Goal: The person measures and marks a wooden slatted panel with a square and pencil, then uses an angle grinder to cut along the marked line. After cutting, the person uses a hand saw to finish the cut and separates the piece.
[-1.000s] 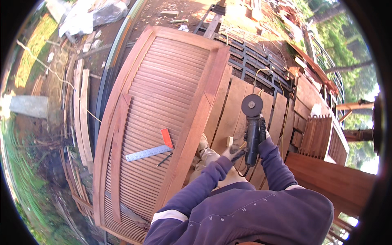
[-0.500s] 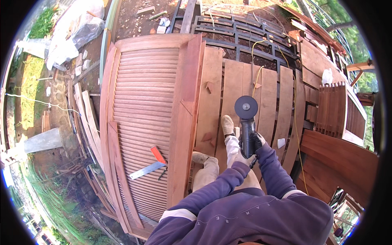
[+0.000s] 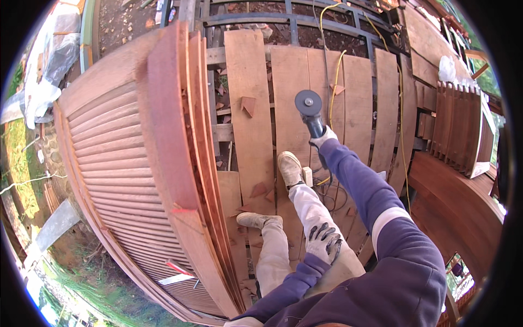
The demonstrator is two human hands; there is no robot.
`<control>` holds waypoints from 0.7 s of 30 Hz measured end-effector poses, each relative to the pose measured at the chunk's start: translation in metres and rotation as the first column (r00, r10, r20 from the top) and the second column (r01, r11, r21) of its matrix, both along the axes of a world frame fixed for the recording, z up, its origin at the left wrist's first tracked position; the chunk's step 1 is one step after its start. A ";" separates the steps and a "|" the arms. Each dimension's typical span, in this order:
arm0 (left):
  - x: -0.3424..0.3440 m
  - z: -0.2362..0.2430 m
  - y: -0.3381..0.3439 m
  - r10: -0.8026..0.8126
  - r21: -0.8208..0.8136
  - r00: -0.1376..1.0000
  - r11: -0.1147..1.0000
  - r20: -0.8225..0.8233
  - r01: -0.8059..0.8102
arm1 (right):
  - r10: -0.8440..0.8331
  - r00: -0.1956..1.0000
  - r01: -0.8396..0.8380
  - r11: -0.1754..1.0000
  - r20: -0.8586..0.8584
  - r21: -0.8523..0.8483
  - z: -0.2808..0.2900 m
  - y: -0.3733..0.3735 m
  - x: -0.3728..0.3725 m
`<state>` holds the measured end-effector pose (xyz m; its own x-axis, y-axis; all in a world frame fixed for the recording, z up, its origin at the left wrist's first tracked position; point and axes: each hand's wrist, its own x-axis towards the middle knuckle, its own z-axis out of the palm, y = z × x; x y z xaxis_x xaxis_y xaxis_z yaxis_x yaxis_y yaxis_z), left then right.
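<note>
My gloved right hand (image 3: 323, 139) grips a black angle grinder (image 3: 312, 121) with a dark disc (image 3: 308, 102), held out over the plank deck (image 3: 245, 76). My gloved left hand (image 3: 323, 245) is open by my right thigh, fingers apart and holding nothing. A louvred wooden panel (image 3: 114, 158), stacked on more framed pieces, stands along my left. A square (image 3: 175, 277) with a red handle lies on it. A wood block (image 3: 307, 177) lies beside my forward foot (image 3: 290, 168).
Yellow cords (image 3: 402, 136) and a dark cable cross the planks, which have gaps between them and small offcuts (image 3: 248, 106) on them. A dark metal frame (image 3: 294, 27) lies beyond. Slatted wooden pieces (image 3: 452, 131) and a broad board (image 3: 447, 201) stand at the right; plastic sheeting (image 3: 49, 65) is at the far left.
My right hand has carried the grinder forward, away from my body. My left hand has let go of it and dropped to my thigh. The view has shifted toward the deck.
</note>
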<state>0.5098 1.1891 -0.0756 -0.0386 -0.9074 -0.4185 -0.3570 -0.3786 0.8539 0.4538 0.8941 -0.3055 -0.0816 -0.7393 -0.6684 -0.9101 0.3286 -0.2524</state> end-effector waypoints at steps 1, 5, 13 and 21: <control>0.002 -0.007 -0.003 0.092 -0.015 0.994 0.996 -0.054 -0.093 | 0.035 0.999 -0.035 0.999 -0.019 0.022 -0.020 -0.013 0.006; 0.014 -0.019 -0.029 0.087 -0.060 0.987 0.994 -0.134 -0.096 | 0.064 0.994 -0.063 0.998 -0.092 0.012 -0.106 -0.039 0.001; 0.024 -0.033 -0.041 0.156 -0.020 0.971 0.987 -0.180 -0.162 | 0.032 0.998 -0.033 0.999 -0.050 -0.027 -0.182 -0.033 0.014; 0.022 -0.032 -0.042 0.175 -0.001 0.967 0.984 -0.187 -0.178 | 0.145 0.954 -0.126 0.988 -0.261 0.086 -0.167 -0.023 0.020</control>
